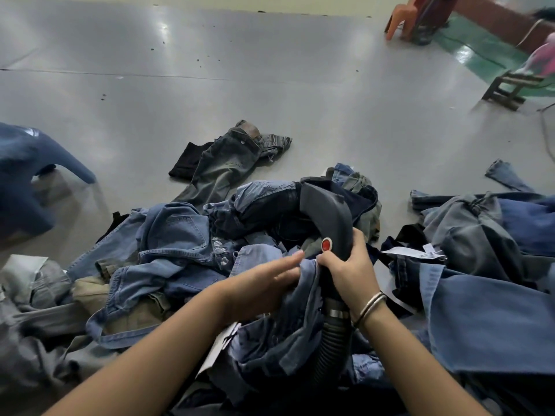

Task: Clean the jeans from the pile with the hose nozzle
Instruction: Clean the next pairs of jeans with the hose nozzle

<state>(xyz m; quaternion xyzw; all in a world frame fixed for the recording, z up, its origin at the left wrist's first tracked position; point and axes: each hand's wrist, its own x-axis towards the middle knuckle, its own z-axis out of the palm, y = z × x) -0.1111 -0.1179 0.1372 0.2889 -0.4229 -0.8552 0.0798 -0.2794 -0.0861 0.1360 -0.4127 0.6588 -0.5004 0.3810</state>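
Observation:
A dark grey hose nozzle [327, 211] with a red button curves up out of the pile of jeans [168, 244] in front of me. My right hand [350, 265] grips the nozzle's handle just below the button; a ribbed black hose [332, 340] runs down from it. My left hand [264, 280] rests with fairly straight fingers on a blue pair of jeans [288, 322] draped against the nozzle. The nozzle's mouth is buried in dark denim and hidden.
One grey-washed pair of jeans [222, 163] lies apart on the grey floor [270, 85] beyond the pile. More denim is heaped at the right [480, 265]. A blue plastic stool [27, 175] stands at left, an orange chair [402, 22] and a wooden stool [507, 88] far right.

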